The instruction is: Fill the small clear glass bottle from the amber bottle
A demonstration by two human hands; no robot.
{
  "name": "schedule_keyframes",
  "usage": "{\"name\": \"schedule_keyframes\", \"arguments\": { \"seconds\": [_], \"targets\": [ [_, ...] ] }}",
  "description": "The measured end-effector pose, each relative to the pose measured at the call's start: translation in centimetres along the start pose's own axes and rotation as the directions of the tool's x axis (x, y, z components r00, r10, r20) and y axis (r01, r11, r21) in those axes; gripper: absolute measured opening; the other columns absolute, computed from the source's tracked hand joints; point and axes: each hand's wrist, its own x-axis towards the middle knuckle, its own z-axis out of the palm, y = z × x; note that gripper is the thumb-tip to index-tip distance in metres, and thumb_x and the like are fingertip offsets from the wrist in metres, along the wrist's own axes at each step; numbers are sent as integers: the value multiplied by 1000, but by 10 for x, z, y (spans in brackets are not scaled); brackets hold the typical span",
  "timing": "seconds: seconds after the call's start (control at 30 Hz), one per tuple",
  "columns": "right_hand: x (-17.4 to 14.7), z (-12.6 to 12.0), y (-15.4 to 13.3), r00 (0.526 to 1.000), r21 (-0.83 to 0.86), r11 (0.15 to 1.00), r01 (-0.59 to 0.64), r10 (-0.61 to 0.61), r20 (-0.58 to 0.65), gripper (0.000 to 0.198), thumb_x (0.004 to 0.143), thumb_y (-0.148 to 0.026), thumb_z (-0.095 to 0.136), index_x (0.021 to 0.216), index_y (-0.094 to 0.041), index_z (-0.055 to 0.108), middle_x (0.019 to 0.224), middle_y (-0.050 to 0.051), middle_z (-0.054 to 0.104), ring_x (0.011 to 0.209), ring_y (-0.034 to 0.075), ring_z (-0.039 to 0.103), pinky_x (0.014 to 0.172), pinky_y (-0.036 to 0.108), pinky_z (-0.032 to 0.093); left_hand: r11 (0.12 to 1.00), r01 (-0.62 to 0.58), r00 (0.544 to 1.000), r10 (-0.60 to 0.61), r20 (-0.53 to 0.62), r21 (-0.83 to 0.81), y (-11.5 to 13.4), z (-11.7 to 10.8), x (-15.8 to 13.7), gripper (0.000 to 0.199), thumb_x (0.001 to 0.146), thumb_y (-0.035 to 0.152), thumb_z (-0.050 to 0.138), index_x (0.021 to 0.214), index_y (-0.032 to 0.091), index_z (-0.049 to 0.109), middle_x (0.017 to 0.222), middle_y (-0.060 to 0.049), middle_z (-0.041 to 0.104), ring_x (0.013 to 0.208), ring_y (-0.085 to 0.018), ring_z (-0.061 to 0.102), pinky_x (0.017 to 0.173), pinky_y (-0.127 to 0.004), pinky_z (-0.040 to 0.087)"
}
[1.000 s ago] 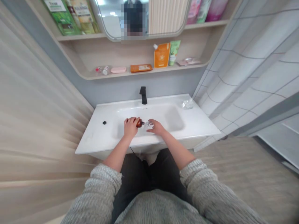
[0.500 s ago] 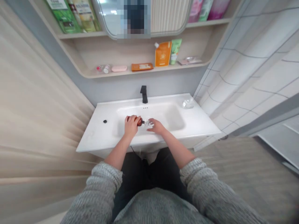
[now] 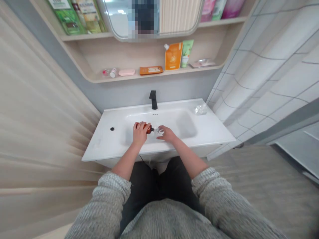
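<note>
The grip of the left hand [image 3: 140, 133] is wrapped over one brown bottle [image 3: 149, 129], and the grip of the right hand [image 3: 168, 134] curls its fingertips around one small clear container [image 3: 158, 131]. Both pieces are held up over the single white basin [image 3: 188, 123], about midway along it, the bottle's neck pointing at the container; whether the two touch is too small to tell.

The bottle lies on its side in the hand, reddish brown and glossy, with rounded shoulders narrowing to a dark neck. The container is see-through and partly covered by fingers, so its shape is unclear.

On the white bench [image 3: 97, 146] around the basin there is one black faucet [image 3: 154, 99] behind, one round black piece [image 3: 112, 129] at the left and one clear, shiny item [image 3: 200, 110] at the far right corner.

The lower shelf [image 3: 134, 54] carries seven items: two small clear bottles [image 3: 113, 72], one pink case [image 3: 127, 72], one flat orange packet [image 3: 151, 70], one standing orange pouch [image 3: 173, 56], one green tube [image 3: 186, 53] just beside it, and one flat pale pink piece [image 3: 201, 63]. Higher up, one mirror [image 3: 179, 16] sits between several bottles [image 3: 68, 18] at the left and three pink, green and purple containers [image 3: 233, 8] at the right.
</note>
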Motion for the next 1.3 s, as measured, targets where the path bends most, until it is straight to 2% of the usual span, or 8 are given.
{"name": "schedule_keyframes", "arguments": {
  "seconds": [0.27,0.93,1.3],
  "targets": [
    [1,1,1,1000,-18,1000,-3,3,12,80,67,-25,106,138,-23,69,126,10,82,107,28,80,94,40,64,999,-33,999,34,-22,42,-1,2,-1,65,101,10,52,161,30,68,157,-16,69,157,-36,54,139,-62,25],
    [0,-1,-1,1000,-47,999,18,-18,1,77,65,-26,107,133,-24,71,120,8,83,103,27,80,98,41,63,999,-38,999,39,-15,39,3,-2,-2,68,99,8,52,161,31,68,156,-16,69,159,-37,53,142,-64,22],
    [1,0,0,1000,-67,998,17,-17,3,79,64,-26,107,135,-23,71,124,10,82,106,29,80,100,43,62,998,-29,1000,29,-8,50,4,-1,-3,69,98,8,52,161,32,67,160,-15,68,161,-36,51,143,-64,19]
  ]
}}
